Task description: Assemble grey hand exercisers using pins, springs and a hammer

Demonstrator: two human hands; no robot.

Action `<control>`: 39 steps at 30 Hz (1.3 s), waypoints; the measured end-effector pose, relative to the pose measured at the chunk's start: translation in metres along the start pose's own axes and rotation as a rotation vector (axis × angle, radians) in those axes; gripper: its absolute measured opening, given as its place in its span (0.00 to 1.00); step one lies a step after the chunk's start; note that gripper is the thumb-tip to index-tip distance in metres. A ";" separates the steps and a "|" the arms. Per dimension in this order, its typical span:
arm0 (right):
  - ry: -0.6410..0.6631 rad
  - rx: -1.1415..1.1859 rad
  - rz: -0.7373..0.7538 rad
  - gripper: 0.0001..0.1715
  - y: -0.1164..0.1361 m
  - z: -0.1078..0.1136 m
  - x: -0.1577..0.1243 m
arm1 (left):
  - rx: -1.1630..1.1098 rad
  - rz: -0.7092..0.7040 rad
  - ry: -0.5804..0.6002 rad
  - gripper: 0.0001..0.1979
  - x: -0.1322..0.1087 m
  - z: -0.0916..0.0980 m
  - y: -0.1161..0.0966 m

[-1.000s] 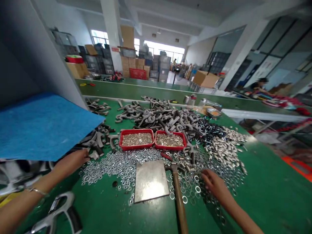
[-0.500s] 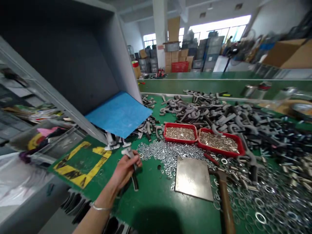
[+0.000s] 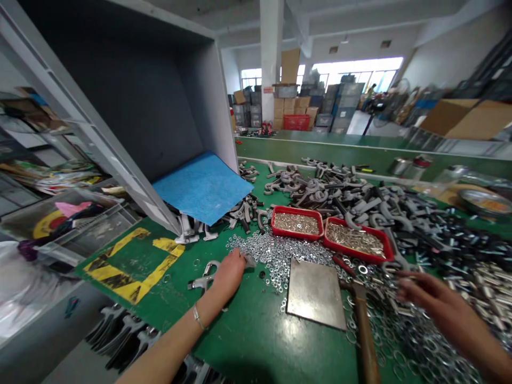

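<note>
My left hand [image 3: 230, 273] is low over the table, palm down, fingers curled. A blurred grey piece [image 3: 250, 260] shows at its fingertips, beside the spread of small metal nuts or washers [image 3: 276, 250]. Just left of that wrist, a grey metal tool part with a spring [image 3: 205, 280] lies on the table, partly hidden by the hand. My right hand [image 3: 436, 298] has come in from the right, above loose metal rings [image 3: 400, 341] and short metal pins. Its fingers are smeared by motion, and I cannot make out anything in them.
A flat steel plate [image 3: 316, 293] lies mid-table, with a wooden-handled hammer [image 3: 366, 330] beside it. Two red trays [image 3: 298, 235] of small parts stand behind. A pile of grey tool parts [image 3: 320, 184] lies beyond. A blue sheet [image 3: 204, 186] rests in the tilted grey bin [image 3: 224, 101] at left.
My left hand has moved right, towards the small washers, and no longer shows the grey, dark-handled part upright in its grip. My right hand has entered at the right.
</note>
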State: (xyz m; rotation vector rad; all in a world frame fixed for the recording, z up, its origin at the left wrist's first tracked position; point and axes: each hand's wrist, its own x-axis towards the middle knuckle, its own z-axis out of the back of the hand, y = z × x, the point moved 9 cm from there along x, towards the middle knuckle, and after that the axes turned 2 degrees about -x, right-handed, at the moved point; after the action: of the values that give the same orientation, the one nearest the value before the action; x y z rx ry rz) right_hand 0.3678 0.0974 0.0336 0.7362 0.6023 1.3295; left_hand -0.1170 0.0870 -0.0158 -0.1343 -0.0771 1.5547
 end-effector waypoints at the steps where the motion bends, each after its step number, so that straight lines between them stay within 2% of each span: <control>1: 0.156 0.198 -0.045 0.21 0.016 -0.039 -0.013 | -0.008 -0.013 0.005 0.15 0.001 -0.001 0.000; 3: 0.322 0.478 -0.126 0.20 0.047 -0.112 -0.044 | -0.027 -0.044 0.010 0.14 0.003 -0.003 -0.002; 5: 0.394 0.768 -0.157 0.17 0.074 -0.171 -0.071 | -0.044 -0.072 0.008 0.13 0.006 -0.004 -0.002; 6: 0.399 0.861 -0.163 0.17 0.081 -0.190 -0.080 | -0.051 -0.084 0.006 0.13 0.008 -0.004 -0.002; 8: 0.384 0.932 -0.159 0.18 0.083 -0.212 -0.089 | -0.062 -0.105 -0.001 0.12 0.013 -0.004 -0.001; 10: 0.358 0.923 -0.150 0.17 0.072 -0.212 -0.089 | -0.077 -0.116 -0.015 0.12 0.015 -0.005 0.001; 14: 0.340 0.897 -0.154 0.15 0.041 -0.185 -0.081 | -0.137 -0.134 -0.031 0.12 0.009 -0.012 -0.001; 18: 0.380 0.898 -0.168 0.15 0.036 -0.170 -0.085 | -0.196 -0.165 -0.053 0.17 -0.007 -0.013 -0.005; 21: 0.421 1.003 -0.234 0.16 0.046 -0.180 -0.095 | -0.148 -0.097 -0.044 0.17 -0.015 -0.010 0.002; 25: 0.472 1.151 -0.323 0.16 0.066 -0.207 -0.115 | -0.073 -0.038 0.012 0.14 -0.017 -0.009 0.006; 30: 0.673 1.136 -0.246 0.13 0.096 -0.235 -0.141 | -0.088 -0.080 0.034 0.13 -0.013 -0.012 -0.009; 33: 0.702 1.078 -0.222 0.16 0.098 -0.236 -0.147 | -0.139 -0.096 0.035 0.13 -0.008 -0.016 -0.016; 37: 0.651 1.052 -0.263 0.18 0.087 -0.229 -0.149 | -0.239 -0.096 0.014 0.09 -0.004 -0.014 -0.015; 39: 0.619 1.034 -0.274 0.18 0.083 -0.225 -0.149 | -0.362 -0.070 0.007 0.07 -0.009 -0.010 -0.014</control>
State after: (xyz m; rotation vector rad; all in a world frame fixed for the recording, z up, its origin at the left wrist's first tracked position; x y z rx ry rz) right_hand 0.1223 -0.0142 -0.0497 0.9957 1.8931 0.9141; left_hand -0.1016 0.0777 -0.0240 -0.4178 -0.3542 1.4581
